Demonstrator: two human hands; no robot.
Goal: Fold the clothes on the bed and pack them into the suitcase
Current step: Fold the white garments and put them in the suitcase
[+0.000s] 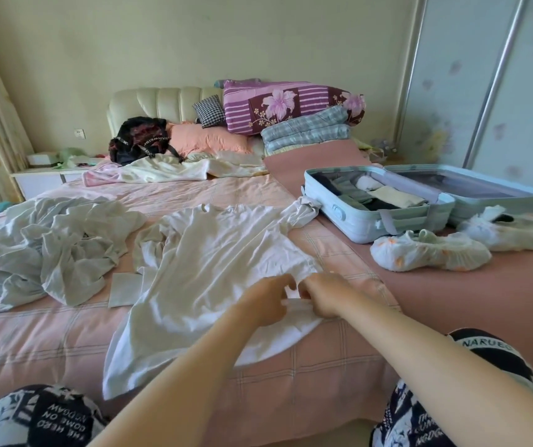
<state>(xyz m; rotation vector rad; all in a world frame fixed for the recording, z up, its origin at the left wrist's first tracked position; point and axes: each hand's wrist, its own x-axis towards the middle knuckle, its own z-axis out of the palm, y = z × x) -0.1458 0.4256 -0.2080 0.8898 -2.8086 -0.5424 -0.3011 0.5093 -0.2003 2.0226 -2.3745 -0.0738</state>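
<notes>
Crumpled clothes pile far left on the bed, white shirt spread flat mid-bed, your left hand and right hand close together pinching its right edge, open suitcase well right, part-packed

A single wide-angle camera rides on the person's head at the near edge of the bed, looking forward and down; left hand and right hand sit close below, the headboard far off.

Shirt on bed, suitcase to its right
</notes>
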